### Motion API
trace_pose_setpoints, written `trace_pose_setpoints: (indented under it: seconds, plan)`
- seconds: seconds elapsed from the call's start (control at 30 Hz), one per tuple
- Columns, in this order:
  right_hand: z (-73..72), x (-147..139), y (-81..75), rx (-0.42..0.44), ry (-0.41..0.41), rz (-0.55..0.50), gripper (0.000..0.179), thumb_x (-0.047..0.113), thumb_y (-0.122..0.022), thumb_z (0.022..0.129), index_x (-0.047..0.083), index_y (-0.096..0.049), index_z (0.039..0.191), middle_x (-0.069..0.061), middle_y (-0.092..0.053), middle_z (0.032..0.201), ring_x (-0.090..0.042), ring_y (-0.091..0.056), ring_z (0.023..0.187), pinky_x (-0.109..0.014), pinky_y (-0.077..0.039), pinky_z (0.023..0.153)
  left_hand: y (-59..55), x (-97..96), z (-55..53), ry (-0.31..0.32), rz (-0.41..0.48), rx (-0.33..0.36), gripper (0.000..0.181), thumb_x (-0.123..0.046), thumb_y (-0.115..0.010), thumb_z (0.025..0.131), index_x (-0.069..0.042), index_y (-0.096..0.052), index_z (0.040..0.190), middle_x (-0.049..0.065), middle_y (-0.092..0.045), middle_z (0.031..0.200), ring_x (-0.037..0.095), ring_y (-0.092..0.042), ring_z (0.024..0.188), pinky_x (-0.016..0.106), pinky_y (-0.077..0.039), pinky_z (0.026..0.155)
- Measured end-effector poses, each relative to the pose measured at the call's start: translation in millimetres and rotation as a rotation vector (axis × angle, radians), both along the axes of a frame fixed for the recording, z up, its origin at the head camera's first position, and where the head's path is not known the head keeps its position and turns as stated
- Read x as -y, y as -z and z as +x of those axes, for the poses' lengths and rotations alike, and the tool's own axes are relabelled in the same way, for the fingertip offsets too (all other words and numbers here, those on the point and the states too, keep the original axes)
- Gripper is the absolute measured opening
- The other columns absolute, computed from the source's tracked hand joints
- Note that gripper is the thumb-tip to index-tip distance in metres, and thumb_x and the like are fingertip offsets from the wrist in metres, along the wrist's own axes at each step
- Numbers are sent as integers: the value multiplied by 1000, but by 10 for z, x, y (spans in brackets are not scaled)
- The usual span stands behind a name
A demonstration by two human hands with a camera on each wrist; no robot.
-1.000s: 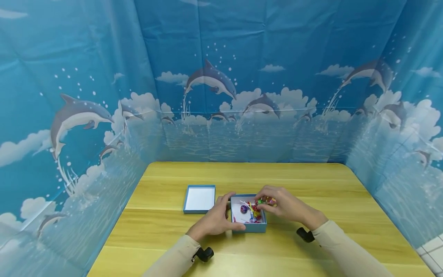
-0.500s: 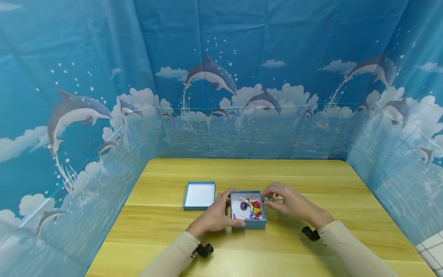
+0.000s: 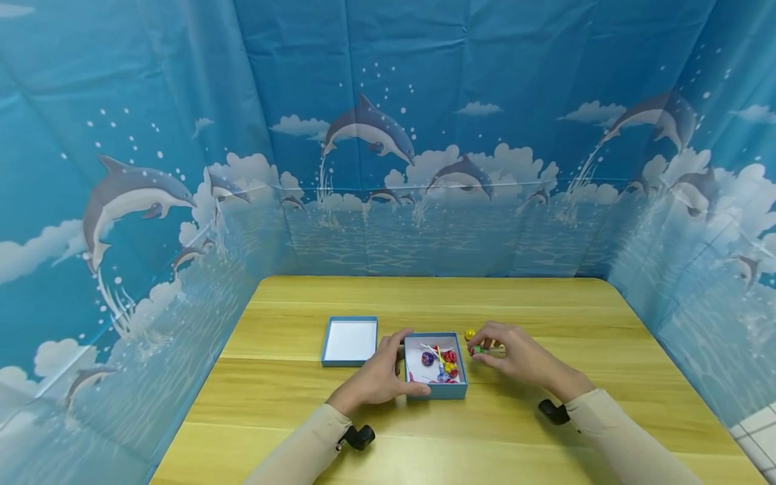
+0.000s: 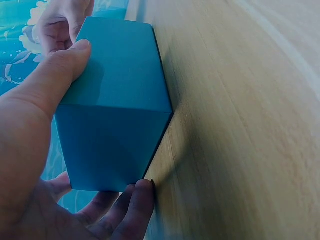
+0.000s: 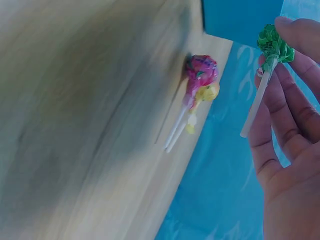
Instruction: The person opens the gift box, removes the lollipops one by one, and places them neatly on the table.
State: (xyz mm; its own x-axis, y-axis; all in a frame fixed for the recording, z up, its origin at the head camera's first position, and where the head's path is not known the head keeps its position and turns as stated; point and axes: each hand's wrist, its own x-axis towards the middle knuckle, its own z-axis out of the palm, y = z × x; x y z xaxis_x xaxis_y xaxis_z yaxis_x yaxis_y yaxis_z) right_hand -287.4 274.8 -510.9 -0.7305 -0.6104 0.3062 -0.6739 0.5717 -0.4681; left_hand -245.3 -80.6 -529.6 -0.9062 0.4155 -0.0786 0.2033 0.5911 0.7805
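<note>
My left hand (image 3: 380,377) holds the open blue box (image 3: 438,392) at its left side, thumb on the front wall and fingers on the opposite one. Inside the white interior lie several wrapped lollipops, among them a purple one (image 3: 428,359), a red one (image 3: 448,356) and a yellow one (image 3: 451,369). Just right of the box, my right hand (image 3: 515,351) pinches a green-wrapped lollipop (image 5: 275,46) between thumb and fingers, its white stick pointing back toward the palm. On the tabletop near that hand, a pink lollipop (image 5: 201,70) and a yellow lollipop (image 5: 207,92) lie side by side.
The box's blue lid (image 3: 349,341) lies left of the box, its white inside facing up. Both rest on a yellow wood-grain table (image 3: 291,296). A blue dolphin-print curtain (image 3: 388,242) surrounds the table at the back and sides.
My right hand has moved from above the box, past its right rim, to the table on the right, carrying the green lollipop. A yellow lollipop there has come into view. The left hand stays put.
</note>
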Motion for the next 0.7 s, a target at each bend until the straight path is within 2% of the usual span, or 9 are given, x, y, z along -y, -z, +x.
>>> trace_pose_setpoints:
  seconds: [0.17, 0.47, 0.7]
  plan:
    - [-5, -71, 26, 52, 24, 23, 24, 10, -88, 105, 15, -85, 128, 3, -85, 121, 0, -69, 99, -38, -65, 88, -5, -3, 2, -3, 1, -1, 125, -58, -98, 93, -28, -23, 187, 23, -40, 179, 43, -61, 152, 66, -53, 124]
    - [-43, -138, 113, 84, 33, 34, 21, 9, -90, 103, 13, -85, 122, 6, -83, 114, -1, -69, 96, -33, -66, 85, -6, -6, -2, -6, -1, -11, 125, -58, -98, 93, -26, -23, 187, 22, -43, 177, 41, -62, 150, 66, -53, 125]
    - [-68, -142, 176, 113, 40, 38, 18, 14, -91, 104, 15, -85, 120, 10, -79, 110, 1, -68, 93, -33, -65, 84, -20, -9, 4, -2, 3, -9, 124, -57, -98, 93, -26, -23, 187, 23, -42, 178, 44, -61, 153, 67, -52, 125]
